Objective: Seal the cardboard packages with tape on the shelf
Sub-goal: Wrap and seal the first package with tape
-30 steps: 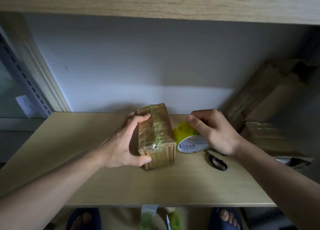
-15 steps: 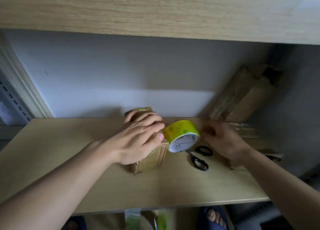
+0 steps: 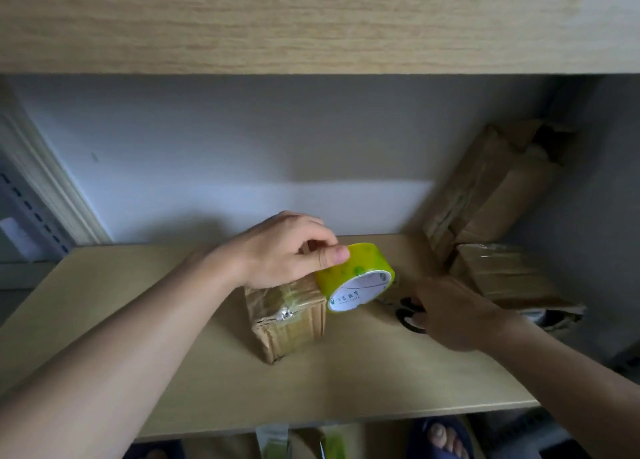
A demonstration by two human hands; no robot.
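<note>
While left hand [image 3: 287, 250] is pinching tape roll [image 3: 356, 276] atop package [image 3: 289, 316], right hand [image 3: 453, 311] is closing on scissors [image 3: 408, 315] beneath it; grip unclear. Probably cutting next.

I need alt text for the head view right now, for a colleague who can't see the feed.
On a pale wooden shelf, the left hand holds a yellow-green tape roll against a small taped cardboard box, while the right hand reaches onto black-handled scissors beside it. More brown cardboard packages are stacked at the right, against the grey back wall.
</note>
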